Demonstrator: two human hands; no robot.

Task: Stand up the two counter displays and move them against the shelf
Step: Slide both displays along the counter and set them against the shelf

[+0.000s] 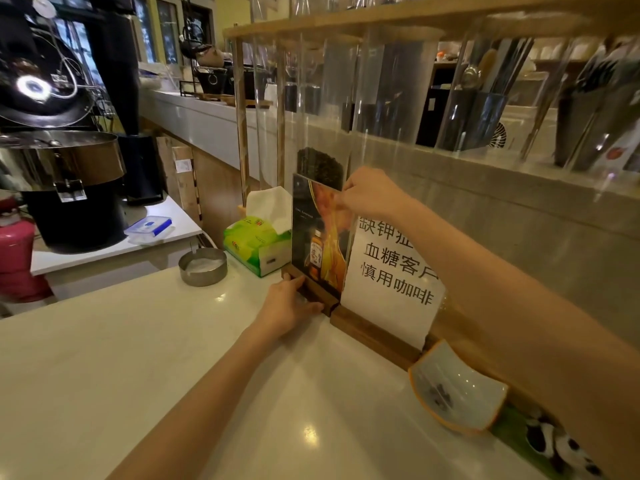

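While I watch, left hand (289, 303) clasping the wooden base of the upright bottle display (318, 237), right hand (370, 194) pinching its top edge, white text display (391, 271) upright beside it, both against the shelf (398, 26).

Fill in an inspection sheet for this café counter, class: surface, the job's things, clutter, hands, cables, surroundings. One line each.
Surface: pale counter, glossy, bare in front.
Job's things: dark poster display upright on its wooden base; white notice display upright beside it, bases nearly touching, both near the shelf.
Clutter: green tissue pack, metal ashtray, white dish, all along the back of the counter.
Hands: left hand grips the poster display's base; right hand pinches its top edge.
Cables: thin wires on the black machine at left.
Surroundings: clear tubes hang from the shelf; pink extinguisher far left.
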